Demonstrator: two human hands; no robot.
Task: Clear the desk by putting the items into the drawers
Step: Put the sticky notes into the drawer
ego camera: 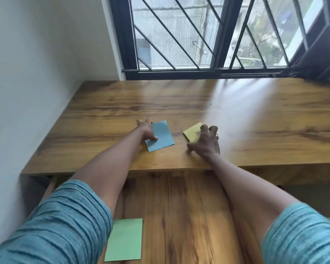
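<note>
1. A wooden desk (179,103) stood against a white wall, under a barred window (179,35), with a dark curtain (316,54) hanging at the far right.
2. Two small pads of paper lay near the desk's front edge, apart from each other: a blue pad (161,135) to the left and a yellow pad (191,133) to the right, each rectangular, flat and plain, and both turned at a slant to the desk edge.
3. The left hand (146,130) lay over the blue pad's left edge, thumb pressing its near left part, fingers spread flat; it touched the pad without closing around it.
4. The right hand (205,141) was arched like a claw over the yellow pad's right side, fingertips curled down onto it, thumb on the desk just beside the pad; whether it had truly gripped the pad could not be told.
5. Below the desk's edge, an open drawer (179,216) with a wooden bottom held a green pad (125,239), lying flat at its near left.
6. Both arms wore blue ribbed sleeves (55,225) pushed up above the forearms.
</note>
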